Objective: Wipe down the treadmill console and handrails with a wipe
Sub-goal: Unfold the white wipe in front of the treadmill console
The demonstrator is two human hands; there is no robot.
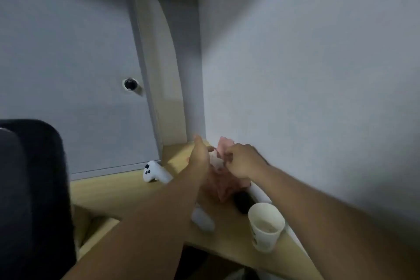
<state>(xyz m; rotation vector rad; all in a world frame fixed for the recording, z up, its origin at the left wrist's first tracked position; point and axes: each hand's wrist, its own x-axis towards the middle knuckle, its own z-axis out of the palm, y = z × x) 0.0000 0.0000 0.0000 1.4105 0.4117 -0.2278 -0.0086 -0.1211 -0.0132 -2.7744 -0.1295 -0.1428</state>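
Presently found both hands at far corner of desk [113, 188], by the wall [295, 75]. Noted right hand [243, 161] with fingers curled, pinching white wipe [216, 161] at top of pink pack [225, 187]. Noted left hand [200, 158] against pack's left side, thumb at wipe; cannot tell its grip through blur. Recorded paper cup [266, 227], black object [244, 204], white controller [154, 174] and second controller [203, 219] nearby on desk.
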